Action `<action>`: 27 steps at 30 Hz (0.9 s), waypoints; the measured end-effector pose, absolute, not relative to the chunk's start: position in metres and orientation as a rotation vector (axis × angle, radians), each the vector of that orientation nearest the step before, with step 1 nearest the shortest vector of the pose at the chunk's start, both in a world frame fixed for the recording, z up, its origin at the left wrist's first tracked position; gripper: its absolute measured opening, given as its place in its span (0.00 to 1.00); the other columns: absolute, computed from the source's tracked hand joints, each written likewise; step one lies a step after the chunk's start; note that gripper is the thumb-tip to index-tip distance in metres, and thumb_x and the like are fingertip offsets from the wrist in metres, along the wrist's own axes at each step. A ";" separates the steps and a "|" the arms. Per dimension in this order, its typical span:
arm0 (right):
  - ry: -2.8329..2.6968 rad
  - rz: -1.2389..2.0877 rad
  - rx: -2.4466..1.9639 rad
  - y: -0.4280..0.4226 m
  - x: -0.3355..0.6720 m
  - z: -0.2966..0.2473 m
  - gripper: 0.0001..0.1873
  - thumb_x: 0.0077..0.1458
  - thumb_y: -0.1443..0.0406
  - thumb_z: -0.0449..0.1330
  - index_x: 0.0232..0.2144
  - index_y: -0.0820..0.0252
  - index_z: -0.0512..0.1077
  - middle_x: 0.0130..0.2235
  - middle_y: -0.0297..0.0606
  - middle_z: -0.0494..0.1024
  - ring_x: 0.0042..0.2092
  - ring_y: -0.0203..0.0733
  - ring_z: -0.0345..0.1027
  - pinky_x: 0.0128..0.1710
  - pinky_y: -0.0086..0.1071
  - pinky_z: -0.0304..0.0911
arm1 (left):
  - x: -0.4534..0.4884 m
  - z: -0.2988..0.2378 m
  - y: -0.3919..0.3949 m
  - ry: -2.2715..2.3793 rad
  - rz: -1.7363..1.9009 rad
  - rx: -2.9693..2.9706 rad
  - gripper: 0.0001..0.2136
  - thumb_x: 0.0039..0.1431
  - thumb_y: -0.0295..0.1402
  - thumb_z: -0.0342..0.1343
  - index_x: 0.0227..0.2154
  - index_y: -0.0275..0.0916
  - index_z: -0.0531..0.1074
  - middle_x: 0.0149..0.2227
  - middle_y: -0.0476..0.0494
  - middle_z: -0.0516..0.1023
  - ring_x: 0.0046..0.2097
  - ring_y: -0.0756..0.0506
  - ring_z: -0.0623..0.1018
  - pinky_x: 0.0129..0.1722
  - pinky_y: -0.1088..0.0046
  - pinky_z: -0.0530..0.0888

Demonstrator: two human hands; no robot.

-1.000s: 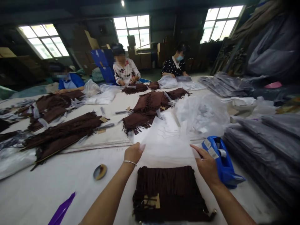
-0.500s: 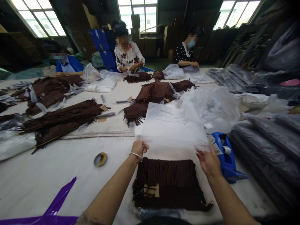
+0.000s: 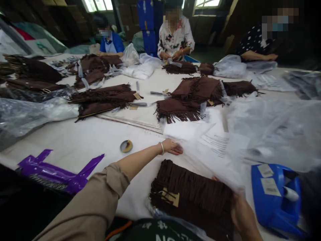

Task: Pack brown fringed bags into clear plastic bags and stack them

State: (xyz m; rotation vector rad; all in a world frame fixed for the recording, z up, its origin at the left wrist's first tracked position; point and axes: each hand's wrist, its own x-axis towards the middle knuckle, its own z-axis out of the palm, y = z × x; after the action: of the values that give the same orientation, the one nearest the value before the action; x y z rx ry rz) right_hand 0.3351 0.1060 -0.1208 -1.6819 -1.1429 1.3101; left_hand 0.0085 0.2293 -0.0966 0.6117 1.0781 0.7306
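A clear plastic bag [image 3: 215, 159] printed with lines of text spreads across the table in front of me. My left hand [image 3: 173, 147], with a bracelet at the wrist, has its fingers closed on the bag's left edge. Close to me lies a dark brown fringed bag [image 3: 193, 190] with a tan tag [image 3: 171, 196] on it. My right hand [image 3: 242, 207] grips the right end of this fringed bag, thumb in front and fingertips partly hidden behind it. The plastic bag's near edge reaches down to the right hand.
A blue tape dispenser [image 3: 273, 197] stands at the right. Purple tape [image 3: 55, 172] hangs at the table's left edge, and a small round dish [image 3: 126, 146] sits mid-table. More brown fringed bags [image 3: 105, 97] lie farther back, where several co-workers [image 3: 175, 36] sit.
The right hand has come down from the plastic bag's edge to the fringed bag, whose right end is now tilted. The left hand has kept the plastic bag's edge. The view has turned left.
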 end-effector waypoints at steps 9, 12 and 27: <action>-1.142 1.206 -2.230 0.110 0.304 -0.084 0.55 0.51 0.37 0.30 0.57 0.83 0.57 0.53 0.59 0.68 0.58 0.53 0.58 0.59 0.39 0.50 | -0.011 -0.099 0.142 1.281 1.128 0.423 0.18 0.54 0.45 0.55 0.27 0.32 0.73 0.22 0.46 0.77 0.27 0.49 0.78 0.32 0.75 0.73; -1.178 1.207 -2.240 0.111 0.300 -0.082 0.55 0.51 0.37 0.29 0.55 0.83 0.60 0.54 0.61 0.67 0.59 0.55 0.56 0.59 0.40 0.50 | -0.004 -0.097 0.125 1.290 1.219 0.350 0.19 0.53 0.47 0.56 0.26 0.32 0.73 0.21 0.46 0.76 0.26 0.48 0.76 0.31 0.74 0.72; -1.309 1.241 -2.354 0.071 0.347 -0.110 0.41 0.55 0.43 0.35 0.47 0.68 0.71 0.50 0.51 0.73 0.58 0.56 0.57 0.59 0.45 0.52 | -0.023 -0.073 0.036 1.535 0.892 0.917 0.19 0.59 0.45 0.47 0.38 0.35 0.75 0.37 0.47 0.79 0.40 0.43 0.75 0.41 0.72 0.70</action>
State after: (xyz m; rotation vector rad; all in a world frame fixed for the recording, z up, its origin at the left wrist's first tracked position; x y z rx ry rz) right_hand 0.3473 0.0713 -0.1104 -2.3545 -1.3086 1.2415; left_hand -0.0226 0.0365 -0.0728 0.9170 1.5355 0.8922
